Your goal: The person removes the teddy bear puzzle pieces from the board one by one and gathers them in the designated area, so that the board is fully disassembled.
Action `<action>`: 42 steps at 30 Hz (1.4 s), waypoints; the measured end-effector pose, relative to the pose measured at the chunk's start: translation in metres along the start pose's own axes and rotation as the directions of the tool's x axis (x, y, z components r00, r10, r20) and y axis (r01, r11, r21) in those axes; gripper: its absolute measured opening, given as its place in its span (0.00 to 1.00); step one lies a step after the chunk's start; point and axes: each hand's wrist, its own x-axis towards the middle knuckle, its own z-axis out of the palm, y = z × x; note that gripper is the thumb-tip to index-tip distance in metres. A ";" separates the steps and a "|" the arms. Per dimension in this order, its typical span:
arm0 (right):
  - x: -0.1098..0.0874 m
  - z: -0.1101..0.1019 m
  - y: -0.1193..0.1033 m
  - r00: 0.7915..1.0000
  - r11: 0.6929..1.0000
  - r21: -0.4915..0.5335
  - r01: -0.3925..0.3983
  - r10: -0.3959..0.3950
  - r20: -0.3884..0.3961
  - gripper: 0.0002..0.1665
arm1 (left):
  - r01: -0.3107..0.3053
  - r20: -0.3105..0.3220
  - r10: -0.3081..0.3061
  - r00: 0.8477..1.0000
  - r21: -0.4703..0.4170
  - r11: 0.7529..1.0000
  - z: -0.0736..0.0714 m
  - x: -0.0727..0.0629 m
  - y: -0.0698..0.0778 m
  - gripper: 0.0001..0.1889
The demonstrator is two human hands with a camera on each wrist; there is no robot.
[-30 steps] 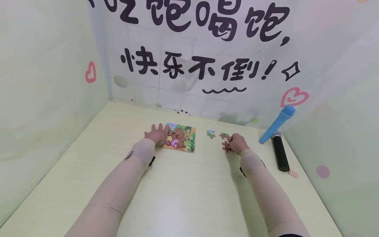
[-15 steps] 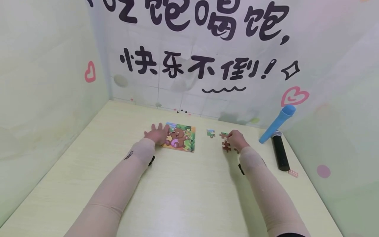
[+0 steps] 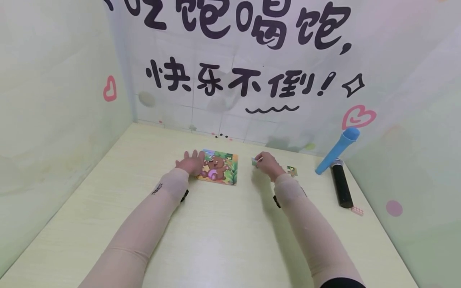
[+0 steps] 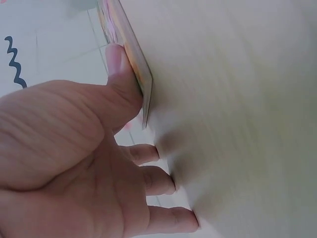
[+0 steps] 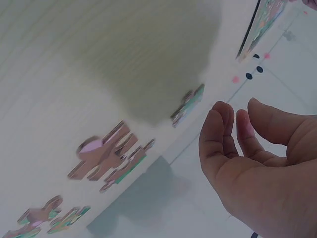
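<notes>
My left hand point(image 3: 191, 163) rests at the left edge of a bear jigsaw puzzle point(image 3: 218, 167), its fingers spread on the table. In the left wrist view the thumb point(image 4: 116, 62) lies on the puzzle's edge, while the other fingertips touch the tabletop. My right hand point(image 3: 268, 164) hovers over a loose blue-and-green puzzle piece point(image 3: 254, 161). The right wrist view shows its fingers loosely bent, a gap to the thumb, nothing between them. That piece point(image 5: 188, 105) lies flat below. Several brown bear pieces point(image 5: 102, 153) lie beside it, mostly hidden by the right hand in the head view.
Right of the right wrist lies a green-and-yellow puzzle piece point(image 3: 292, 171). Farther right are a tilted blue flared tube point(image 3: 337, 152), a black-handled microphone-like object point(image 3: 341, 185) and a small pink checked item point(image 3: 357, 211). A lettered backdrop point(image 3: 216, 112) stands behind the table.
My right hand has moved left from the brown pieces to over the blue-and-green piece, uncovering the green-and-yellow piece on the right. My left hand has stayed on the puzzle's edge.
</notes>
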 end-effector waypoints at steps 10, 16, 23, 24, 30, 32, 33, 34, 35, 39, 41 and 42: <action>0.014 0.033 -0.035 0.993 0.993 -0.030 0.112 -0.111 0.049 0.17 | -0.031 -0.050 0.031 0.998 -0.010 0.999 0.001 -0.012 0.001 0.34; 0.019 0.048 -0.048 0.984 0.989 0.034 0.145 -0.148 0.104 0.18 | -0.020 -0.034 0.019 0.999 -0.010 1.000 0.001 -0.005 -0.001 0.33; 0.016 0.063 -0.063 0.948 0.979 0.049 0.197 -0.203 0.245 0.23 | -0.023 -0.051 0.022 0.998 -0.019 1.000 0.000 -0.006 0.000 0.33; 0.016 0.065 -0.065 0.936 0.977 0.052 0.207 -0.213 0.279 0.24 | -0.024 -0.054 0.023 0.998 -0.020 1.000 0.000 -0.007 -0.001 0.33; 0.018 0.076 -0.068 0.876 0.967 0.098 0.234 -0.254 0.409 0.32 | -0.031 -0.071 0.031 0.997 -0.011 0.999 0.001 -0.010 0.000 0.32; 0.019 0.079 -0.068 0.879 0.966 0.088 0.243 -0.258 0.400 0.31 | -0.032 -0.073 0.032 0.997 -0.010 0.999 0.001 -0.011 0.001 0.33; 0.019 0.080 -0.069 0.882 0.966 0.081 0.247 -0.258 0.393 0.30 | -0.032 -0.074 0.031 0.997 -0.008 0.999 0.001 -0.012 0.002 0.33; 0.018 0.082 -0.069 0.886 0.966 0.072 0.249 -0.257 0.386 0.30 | -0.031 -0.074 0.031 0.997 -0.005 1.000 0.001 -0.013 0.002 0.33; 0.018 0.083 -0.070 0.889 0.966 0.065 0.249 -0.255 0.380 0.29 | -0.032 -0.076 0.032 0.997 -0.002 0.999 0.001 -0.014 0.002 0.33; 0.016 0.086 -0.072 0.899 0.969 0.060 0.238 -0.244 0.363 0.29 | -0.034 -0.080 0.035 0.996 0.004 0.999 0.001 -0.016 0.004 0.35; 0.016 0.087 -0.074 0.902 0.971 0.057 0.232 -0.237 0.361 0.30 | -0.037 -0.082 0.037 0.996 0.004 0.999 0.001 -0.016 0.004 0.35; 0.016 0.088 -0.074 0.903 0.972 0.055 0.230 -0.234 0.361 0.30 | -0.039 -0.081 0.039 0.996 0.003 0.999 0.001 -0.016 0.004 0.36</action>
